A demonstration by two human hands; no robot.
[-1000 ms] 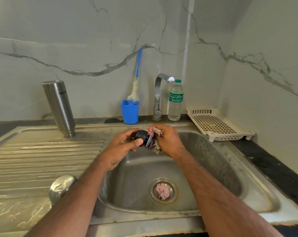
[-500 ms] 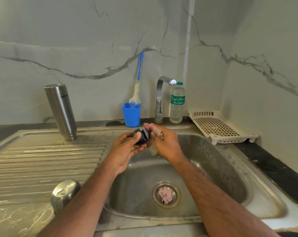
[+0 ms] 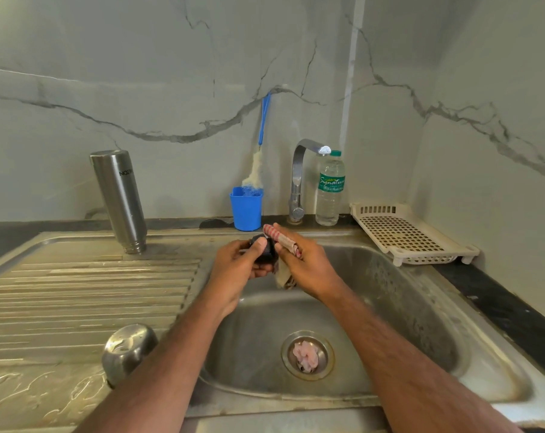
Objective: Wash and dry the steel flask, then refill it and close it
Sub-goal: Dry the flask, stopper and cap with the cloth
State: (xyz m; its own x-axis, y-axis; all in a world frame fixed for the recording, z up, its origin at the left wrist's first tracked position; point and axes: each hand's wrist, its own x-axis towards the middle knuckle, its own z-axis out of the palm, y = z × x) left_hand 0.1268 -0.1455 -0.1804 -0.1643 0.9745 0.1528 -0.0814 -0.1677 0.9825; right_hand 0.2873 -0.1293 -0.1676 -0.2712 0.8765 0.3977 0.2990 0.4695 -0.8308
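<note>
1. Hands first: the left hand [image 3: 238, 264] curls round the small dark flask lid [image 3: 262, 250], thumb on top. The right hand [image 3: 305, 264] pinches a striped cloth [image 3: 280, 242] and presses it against the lid. Both are held over the sink bowl [image 3: 405, 307].

2. The steel flask [image 3: 119, 198] stands upside down on the draining surface [image 3: 87, 285], at the back, well apart from the hands. Its mouth is down, so I think it is left to drip.

3. The lid looks small and may be wet. If the left hand loosens its hold, the lid could slip and drop into the sink bowl. Then it would need washing again.

4. The flask is tall and thin and leans a bit in this view. A bump from an arm could tip it over onto the ridges.

5. A loose end of the cloth hangs down below the right hand. It could dip into the wet bowl, and a wet cloth dries badly.

6. The steel cup [image 3: 129, 350] sits upside down near the left arm. An elbow could knock it off the front edge.

7. The plastic water bottle [image 3: 329, 189] stands just beside the tap [image 3: 299, 176]. It is probably for the refill.
</note>
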